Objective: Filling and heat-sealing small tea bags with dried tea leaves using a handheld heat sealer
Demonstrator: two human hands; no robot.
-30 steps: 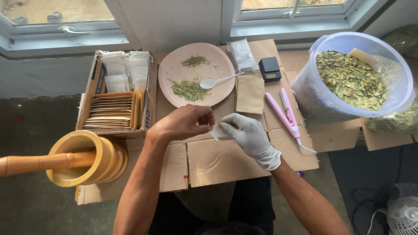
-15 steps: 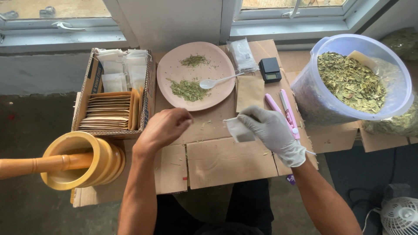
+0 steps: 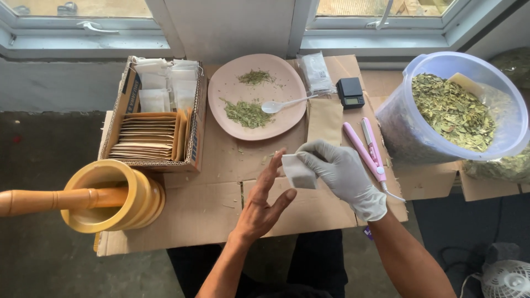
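Note:
My right hand (image 3: 346, 175), in a white glove, pinches a small white filter bag (image 3: 298, 171) above the cardboard work surface (image 3: 204, 209). My bare left hand (image 3: 265, 203) is beside it, palm turned up and fingers spread, its fingertips close to the bag's left edge but holding nothing. Behind both hands lies a pink plate (image 3: 257, 96) with two small heaps of crushed green leaf and a white plastic spoon (image 3: 287, 103) resting on its right side.
A cardboard box (image 3: 153, 121) of brown envelopes and white bags stands at the left. A yellow mortar with wooden pestle (image 3: 105, 198) sits front left. A pink heat sealer (image 3: 367, 148), small black scale (image 3: 350, 91) and a big tub of dried leaves (image 3: 458, 110) are at the right.
My left hand let go of the bag, drew back toward me and turned palm up with fingers spread. My right hand kept the white bag and stayed near the middle of the cardboard.

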